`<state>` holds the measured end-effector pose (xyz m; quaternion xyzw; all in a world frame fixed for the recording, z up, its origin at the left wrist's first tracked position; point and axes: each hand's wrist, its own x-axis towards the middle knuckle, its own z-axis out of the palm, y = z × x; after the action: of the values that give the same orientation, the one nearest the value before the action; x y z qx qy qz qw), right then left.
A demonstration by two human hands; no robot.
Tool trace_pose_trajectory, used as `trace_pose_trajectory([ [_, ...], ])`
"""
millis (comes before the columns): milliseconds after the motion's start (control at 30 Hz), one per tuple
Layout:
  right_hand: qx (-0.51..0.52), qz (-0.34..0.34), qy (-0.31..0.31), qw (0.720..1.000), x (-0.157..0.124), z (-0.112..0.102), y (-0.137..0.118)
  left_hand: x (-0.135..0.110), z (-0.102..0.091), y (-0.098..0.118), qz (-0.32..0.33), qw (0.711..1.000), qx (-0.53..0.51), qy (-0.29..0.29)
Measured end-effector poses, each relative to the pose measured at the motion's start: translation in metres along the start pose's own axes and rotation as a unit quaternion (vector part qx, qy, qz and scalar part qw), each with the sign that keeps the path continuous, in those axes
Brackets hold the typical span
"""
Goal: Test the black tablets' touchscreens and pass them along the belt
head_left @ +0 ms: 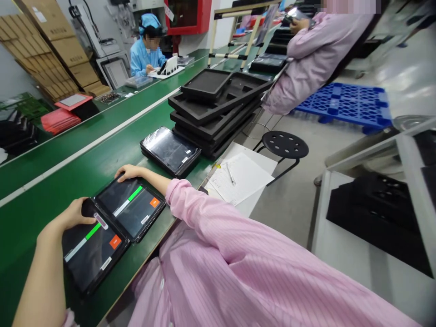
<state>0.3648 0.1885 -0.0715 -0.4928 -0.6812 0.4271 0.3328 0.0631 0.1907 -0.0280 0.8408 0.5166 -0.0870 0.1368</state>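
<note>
Nearest me, my left hand (73, 214) sits at the near tablet's (90, 254) top corner. The thumb lies on its face and the fingers are hidden behind the edge, so I cannot tell whether it grips. Just beyond that tablet, my right hand (128, 172) rests loosely, unclenched, on the second tablet's (131, 206) far corner.

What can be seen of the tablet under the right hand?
The tablet is a flat, dark, glossy slab with a black rim. Its screen shows a green-and-white bar, an orange square and a small white label. It lies flat on the green table, close beside a second tablet. The right hand rests on its far corner.
</note>
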Motion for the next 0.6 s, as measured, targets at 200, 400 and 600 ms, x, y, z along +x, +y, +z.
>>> trace_pose_trajectory([
  [200, -0.014, 0.007, -0.014, 1.0, -0.001, 0.0, -0.002, -0.012, 0.005, -0.002, 0.009, 0.999, -0.034, -0.034],
  [400, -0.021, 0.024, -0.046, 0.998, -0.003, -0.006, -0.013, -0.022, 0.009, -0.001, 0.017, 0.998, -0.024, -0.059],
  [600, -0.047, 0.034, -0.075, 0.996, -0.001, -0.011, -0.014, -0.029, 0.01, 0.004, 0.022, 0.998, -0.029, -0.058],
])
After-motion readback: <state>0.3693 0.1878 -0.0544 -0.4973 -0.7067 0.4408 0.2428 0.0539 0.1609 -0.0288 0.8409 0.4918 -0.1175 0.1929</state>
